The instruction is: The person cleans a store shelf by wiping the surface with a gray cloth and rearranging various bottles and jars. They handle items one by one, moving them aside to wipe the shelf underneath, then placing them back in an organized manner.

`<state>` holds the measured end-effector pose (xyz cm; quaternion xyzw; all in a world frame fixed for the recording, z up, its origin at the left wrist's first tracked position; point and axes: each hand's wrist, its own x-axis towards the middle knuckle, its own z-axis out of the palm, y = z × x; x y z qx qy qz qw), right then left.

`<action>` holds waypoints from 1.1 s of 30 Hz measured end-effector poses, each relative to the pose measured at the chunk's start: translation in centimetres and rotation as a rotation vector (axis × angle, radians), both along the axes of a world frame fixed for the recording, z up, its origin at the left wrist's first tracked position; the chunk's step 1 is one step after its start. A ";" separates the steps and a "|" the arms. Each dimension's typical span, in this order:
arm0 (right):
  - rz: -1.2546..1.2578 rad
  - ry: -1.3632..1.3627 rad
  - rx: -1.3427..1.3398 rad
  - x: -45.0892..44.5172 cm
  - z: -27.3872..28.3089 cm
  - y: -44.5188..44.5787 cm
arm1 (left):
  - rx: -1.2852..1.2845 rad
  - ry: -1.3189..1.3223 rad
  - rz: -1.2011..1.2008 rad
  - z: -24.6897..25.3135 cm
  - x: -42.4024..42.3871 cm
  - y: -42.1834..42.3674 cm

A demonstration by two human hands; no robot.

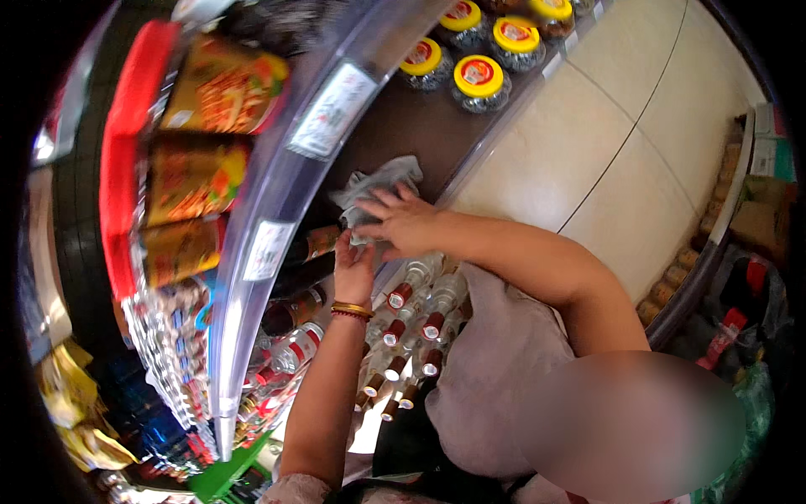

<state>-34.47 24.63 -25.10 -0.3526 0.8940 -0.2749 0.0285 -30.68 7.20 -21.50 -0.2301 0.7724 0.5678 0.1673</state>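
Observation:
A crumpled grey cloth (384, 183) lies on a dark brown shelf board (409, 126). My right hand (403, 223) rests flat over the cloth's near part with fingers spread. Just below it, my left hand (354, 271) is raised with its fingertips at the cloth's lower edge; whether they pinch it is not clear. A gold bangle and a dark red beaded bracelet (352, 310) circle the left wrist. Close to the left hand lies a dark bottle or jar with a label (322, 242). Clear glass bottles with dark red caps (400, 295) stand beside the left forearm.
Several clear jars with yellow lids (478, 79) stand farther along the board. A shelf edge with price labels (330, 110) crosses above, holding instant noodle tubs (220, 88). Pale floor tiles (604, 126) lie to the right. Another shelf (718, 220) borders them.

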 end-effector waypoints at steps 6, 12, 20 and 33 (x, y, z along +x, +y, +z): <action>-0.053 -0.121 0.208 -1.1 -2.7 0.2 | -0.125 0.043 -0.053 -1.9 -0.6 0.1; -0.638 -0.194 0.334 -5.2 0.5 6.6 | -0.127 0.076 -0.165 -0.4 -1.3 0.5; -0.362 0.056 0.118 -2.1 -2.5 2.7 | -0.096 0.115 -0.336 0.9 -1.4 1.3; -0.718 -0.050 0.355 -5.8 -1.4 8.5 | -0.294 0.741 -0.685 3.0 -8.8 14.0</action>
